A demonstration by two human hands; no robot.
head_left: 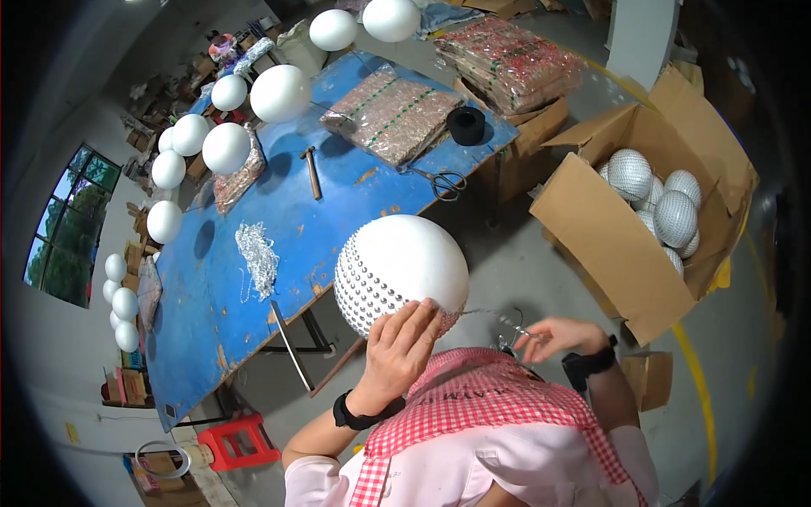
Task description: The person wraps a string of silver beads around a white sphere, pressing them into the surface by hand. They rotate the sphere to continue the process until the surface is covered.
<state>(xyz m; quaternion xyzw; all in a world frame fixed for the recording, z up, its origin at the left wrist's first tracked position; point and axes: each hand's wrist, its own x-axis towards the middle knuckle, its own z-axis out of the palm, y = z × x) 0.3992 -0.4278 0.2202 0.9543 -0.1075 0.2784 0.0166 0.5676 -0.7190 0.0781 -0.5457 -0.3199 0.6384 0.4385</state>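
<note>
In front of me is a large white foam ball (414, 262), its left and lower side covered with rows of silver half-beads. My left hand (401, 342) rests on the ball's near side, fingers laid along the surface by the edge of the beaded rows. A thin silver bead string (490, 313) runs from the ball's lower right to my right hand (557, 338), which pinches it. The string's lower part hangs beside my red checked apron (486, 397). A brown rod (338, 367) comes up from below left toward the ball; their contact is hidden.
On the blue table (329, 245) lie a silver bead bundle (256, 258), hammer (312, 173), scissors (441, 182), black tape roll (465, 126) and plastic-wrapped pack (393, 114). White balls (281, 93) line its far side. An open carton (604, 245) holds beaded balls (676, 218). A red stool (239, 444) stands left.
</note>
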